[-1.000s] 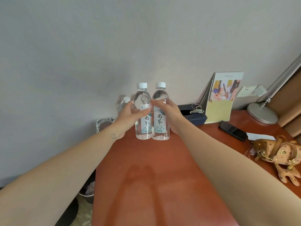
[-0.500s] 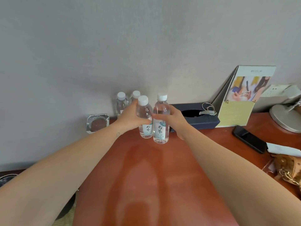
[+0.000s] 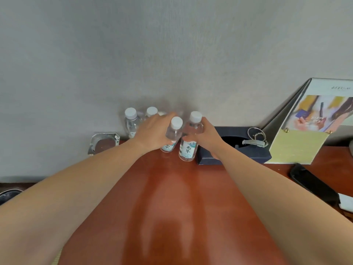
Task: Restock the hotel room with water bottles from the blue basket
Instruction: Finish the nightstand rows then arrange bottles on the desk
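My left hand (image 3: 152,131) grips a clear water bottle with a white cap (image 3: 172,133), tilted toward me, its base near the desk. My right hand (image 3: 207,136) grips a second bottle (image 3: 189,142) that stands upright on the red-brown desk (image 3: 172,197) next to a dark blue box. Two more bottles stand against the wall behind my left hand, one at the left (image 3: 130,123) and one partly hidden (image 3: 151,111). No blue basket is in view.
A glass ashtray (image 3: 104,143) sits at the desk's back left corner. The dark blue box (image 3: 238,148) carries a bracelet and a clip. A standing brochure (image 3: 313,121) leans at the right, with a black phone (image 3: 313,184) in front of it.
Both hands have carried their bottles down and toward the wall. The right bottle now stands on the desk beside the blue box; the left one has tilted. The view has dropped and moved closer.
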Demonstrator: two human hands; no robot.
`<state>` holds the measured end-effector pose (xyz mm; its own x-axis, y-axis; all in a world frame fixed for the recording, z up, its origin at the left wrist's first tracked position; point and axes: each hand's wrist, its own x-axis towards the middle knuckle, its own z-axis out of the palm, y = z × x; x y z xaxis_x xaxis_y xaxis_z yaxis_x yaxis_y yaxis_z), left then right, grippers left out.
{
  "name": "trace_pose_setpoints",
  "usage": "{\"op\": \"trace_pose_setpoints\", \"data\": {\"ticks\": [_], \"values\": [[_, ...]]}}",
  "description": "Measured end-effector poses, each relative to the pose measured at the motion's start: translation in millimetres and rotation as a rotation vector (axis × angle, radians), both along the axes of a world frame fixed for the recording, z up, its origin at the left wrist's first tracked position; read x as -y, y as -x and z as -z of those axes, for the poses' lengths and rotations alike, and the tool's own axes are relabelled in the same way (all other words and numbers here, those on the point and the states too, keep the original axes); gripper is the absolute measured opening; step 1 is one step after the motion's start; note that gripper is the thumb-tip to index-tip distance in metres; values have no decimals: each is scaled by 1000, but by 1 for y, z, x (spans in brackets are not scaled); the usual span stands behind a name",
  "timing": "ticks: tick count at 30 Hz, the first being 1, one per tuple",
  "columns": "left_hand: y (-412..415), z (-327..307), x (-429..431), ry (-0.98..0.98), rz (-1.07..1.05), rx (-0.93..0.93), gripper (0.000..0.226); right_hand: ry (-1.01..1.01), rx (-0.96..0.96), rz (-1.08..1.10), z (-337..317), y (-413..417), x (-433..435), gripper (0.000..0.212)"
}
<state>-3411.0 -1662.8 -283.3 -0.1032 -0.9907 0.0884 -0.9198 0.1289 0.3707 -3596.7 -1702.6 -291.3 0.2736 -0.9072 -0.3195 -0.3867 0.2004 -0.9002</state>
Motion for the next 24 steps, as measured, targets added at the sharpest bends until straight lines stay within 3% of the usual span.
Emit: {"op": "trace_pose_setpoints", "data": {"ticks": [3, 8, 10, 16, 24], "values": [[4, 1, 7, 37, -28, 62, 54, 30, -37, -40, 6, 4, 13, 64], [9, 10, 11, 207, 29, 449, 80, 120, -193, -102, 13, 3, 26, 70], [10, 13, 13, 227, 38, 529, 76, 134, -203, -90, 16, 2, 30, 69], [6, 10, 25, 229, -67, 558, 57, 171, -220, -117, 22, -11, 35, 68], [2, 9, 30, 164, -47, 561, 62, 317, -344, -64, 27, -22, 33, 57]]}}
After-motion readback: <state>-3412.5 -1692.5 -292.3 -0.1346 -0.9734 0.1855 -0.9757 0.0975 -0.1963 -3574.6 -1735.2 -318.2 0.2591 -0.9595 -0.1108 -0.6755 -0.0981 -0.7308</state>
